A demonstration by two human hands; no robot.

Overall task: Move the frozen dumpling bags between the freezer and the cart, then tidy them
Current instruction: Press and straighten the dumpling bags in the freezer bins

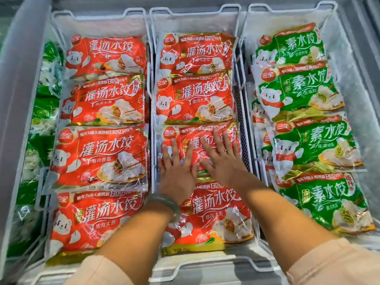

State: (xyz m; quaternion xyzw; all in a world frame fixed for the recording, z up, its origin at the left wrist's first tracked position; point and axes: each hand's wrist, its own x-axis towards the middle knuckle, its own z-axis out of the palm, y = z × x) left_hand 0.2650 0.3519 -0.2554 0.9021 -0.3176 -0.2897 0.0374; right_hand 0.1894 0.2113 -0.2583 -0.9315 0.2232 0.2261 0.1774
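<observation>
Far left, down against the freezer wall [18, 79]: far-left green bags [43, 112] stacked low outside the baskets, blurred and partly hidden.

Next, left wire basket [98, 14]: four red dumpling bags [102, 157] in one column, flat, labels up, edges overlapping.

Middle wire basket [195, 10]: four more red bags in a column. Left hand [176, 165] palm down on the pressed red bag [185, 131], third from the back, over its left half, fingers straight and spread. Pale green bangle [164, 202] on that wrist. Right hand [222, 161] just beside it, flat on the same bag's right half, fingers straight and apart, ring [222, 150] on one finger. Thumbs close together; touching or not, cannot tell. No grip from either hand, only flat contact on top. Forearms above the nearest red bag of that basket; peach sleeves [339, 264] at the bottom edge.

Right wire basket [287, 7]: right green bags [314, 145], four on top in a column, tilted and uneven, more bags showing beneath at their left edge.

Frost on basket walls and freezer lining.
</observation>
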